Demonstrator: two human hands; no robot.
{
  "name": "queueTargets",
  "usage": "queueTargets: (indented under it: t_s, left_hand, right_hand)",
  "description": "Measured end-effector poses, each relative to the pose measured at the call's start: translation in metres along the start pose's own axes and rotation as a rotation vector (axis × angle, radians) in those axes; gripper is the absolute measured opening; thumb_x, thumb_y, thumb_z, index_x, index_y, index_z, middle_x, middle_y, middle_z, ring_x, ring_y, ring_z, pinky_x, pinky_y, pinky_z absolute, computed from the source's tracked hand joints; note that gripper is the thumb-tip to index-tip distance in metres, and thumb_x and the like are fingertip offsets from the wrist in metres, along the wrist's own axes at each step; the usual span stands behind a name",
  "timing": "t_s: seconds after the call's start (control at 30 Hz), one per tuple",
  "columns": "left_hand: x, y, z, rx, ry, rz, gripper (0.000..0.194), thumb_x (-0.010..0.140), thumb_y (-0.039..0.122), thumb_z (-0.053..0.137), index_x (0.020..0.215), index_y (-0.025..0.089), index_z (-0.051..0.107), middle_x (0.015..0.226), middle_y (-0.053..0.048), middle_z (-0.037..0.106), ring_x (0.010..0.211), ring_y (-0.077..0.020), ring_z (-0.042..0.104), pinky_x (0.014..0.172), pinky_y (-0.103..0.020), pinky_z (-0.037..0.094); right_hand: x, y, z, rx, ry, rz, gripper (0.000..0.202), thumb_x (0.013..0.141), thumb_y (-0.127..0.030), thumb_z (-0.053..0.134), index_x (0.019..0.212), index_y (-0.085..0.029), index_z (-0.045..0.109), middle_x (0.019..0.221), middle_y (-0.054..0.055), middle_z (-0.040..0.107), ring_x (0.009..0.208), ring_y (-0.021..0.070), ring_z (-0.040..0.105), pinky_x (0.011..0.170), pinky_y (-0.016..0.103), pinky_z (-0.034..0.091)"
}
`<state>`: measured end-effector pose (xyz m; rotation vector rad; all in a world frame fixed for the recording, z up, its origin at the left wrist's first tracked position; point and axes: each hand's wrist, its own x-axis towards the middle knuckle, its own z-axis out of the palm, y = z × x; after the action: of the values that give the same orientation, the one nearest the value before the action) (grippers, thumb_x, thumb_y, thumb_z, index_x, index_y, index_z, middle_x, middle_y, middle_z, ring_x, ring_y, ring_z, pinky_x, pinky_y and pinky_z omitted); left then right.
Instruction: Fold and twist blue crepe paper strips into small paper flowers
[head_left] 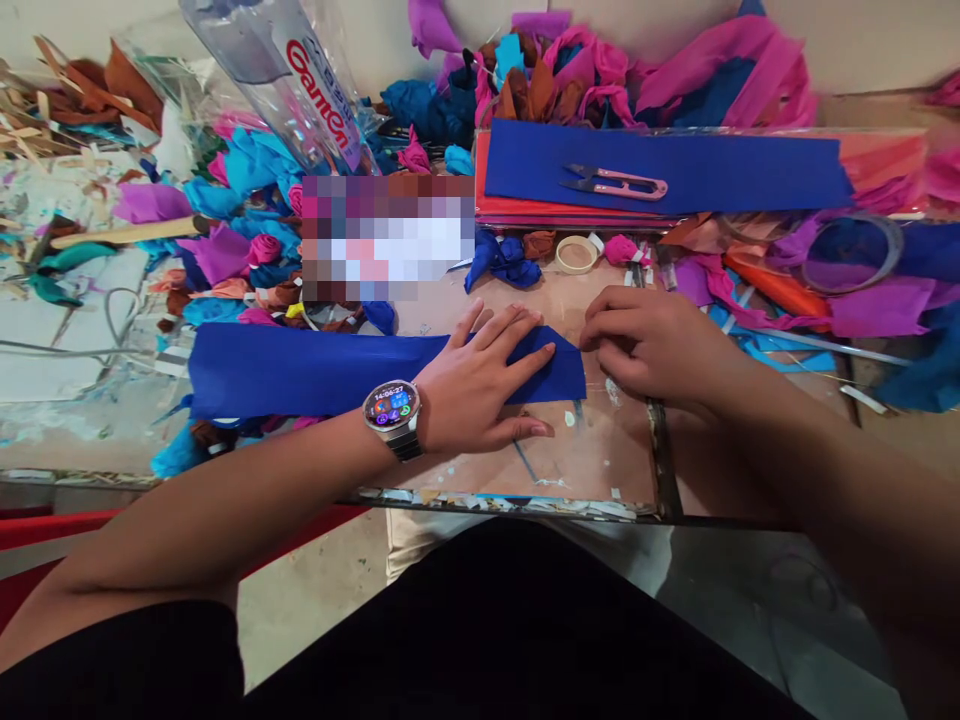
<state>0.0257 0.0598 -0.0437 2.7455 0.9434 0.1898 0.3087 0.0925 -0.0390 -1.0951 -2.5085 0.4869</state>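
A long dark-blue strip [315, 365], thin like crepe paper or cloth, lies flat across the worktable. My left hand [487, 385] is spread over its right part, palm down, fingers apart, pressing on it. At the strip's right end, where the upper corner slants off, my right hand [637, 340] is closed with fingers curled and fingertips together. Those fingertips are right at the strip's edge; whether they pinch it or something small is hidden. Behind, pink-handled thread snips [619, 183] rest on a stack of blue sheets [750, 172].
A tape roll [576, 254] and small rolled flowers sit just beyond the strip. A large water bottle [285, 85] tilts at the back left. Coloured scraps [720, 70] crowd the back. Rightward lie a clear tape roll [855, 252] and an orange tool [776, 287]. The table's front edge [510, 505] is close.
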Motion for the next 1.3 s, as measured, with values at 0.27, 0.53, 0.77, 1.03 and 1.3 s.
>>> queueTargets:
  t_s: [0.27, 0.53, 0.77, 1.03, 1.3]
  left_hand:
    - [0.000, 0.003, -0.001, 0.013, 0.005, -0.003, 0.093, 0.096, 0.081, 0.047, 0.160, 0.015, 0.050, 0.163, -0.025, 0.045, 0.149, -0.0445, 0.043, 0.131, -0.070, 0.019]
    - [0.002, 0.004, -0.003, -0.011, 0.037, 0.029, 0.092, 0.097, 0.080, 0.046, 0.156, 0.010, 0.053, 0.152, -0.023, 0.054, 0.142, -0.0415, 0.049, 0.133, -0.067, 0.018]
    - [0.003, 0.005, -0.005, -0.032, 0.053, 0.031, 0.089, 0.098, 0.080, 0.044, 0.155, 0.012, 0.054, 0.151, -0.021, 0.056, 0.142, -0.0405, 0.050, 0.133, -0.067, 0.019]
    - [0.002, 0.006, -0.004, -0.022, 0.072, 0.038, 0.079, 0.099, 0.076, 0.047, 0.150, 0.017, 0.059, 0.157, -0.020, 0.051, 0.149, -0.0406, 0.044, 0.133, -0.066, 0.020]
    - [0.003, 0.000, 0.002, -0.029, 0.063, 0.066, 0.083, 0.100, 0.076, 0.046, 0.156, 0.015, 0.053, 0.156, -0.018, 0.055, 0.146, -0.0397, 0.046, 0.134, -0.066, 0.016]
  right_hand:
    - [0.001, -0.004, 0.003, -0.075, -0.007, 0.051, 0.012, 0.093, -0.035, 0.069, 0.087, -0.025, 0.074, 0.092, 0.008, 0.075, 0.080, 0.0261, 0.069, 0.070, 0.041, 0.049]
    - [0.002, -0.006, 0.005, -0.034, -0.004, 0.069, 0.007, 0.093, -0.033, 0.069, 0.092, -0.026, 0.071, 0.088, 0.007, 0.075, 0.080, 0.0260, 0.068, 0.070, 0.040, 0.048]
    - [0.003, -0.009, 0.007, -0.015, 0.011, 0.041, 0.009, 0.094, -0.034, 0.070, 0.092, -0.025, 0.072, 0.091, 0.007, 0.076, 0.085, 0.0272, 0.069, 0.074, 0.041, 0.050]
    - [0.004, -0.010, 0.010, -0.012, 0.046, 0.063, 0.013, 0.095, -0.032, 0.067, 0.084, -0.025, 0.068, 0.084, 0.007, 0.071, 0.080, 0.0254, 0.066, 0.071, 0.039, 0.048]
    - [0.004, -0.009, 0.015, -0.033, 0.062, 0.080, 0.016, 0.096, -0.035, 0.067, 0.084, -0.025, 0.067, 0.085, 0.007, 0.071, 0.082, 0.0255, 0.065, 0.072, 0.039, 0.046]
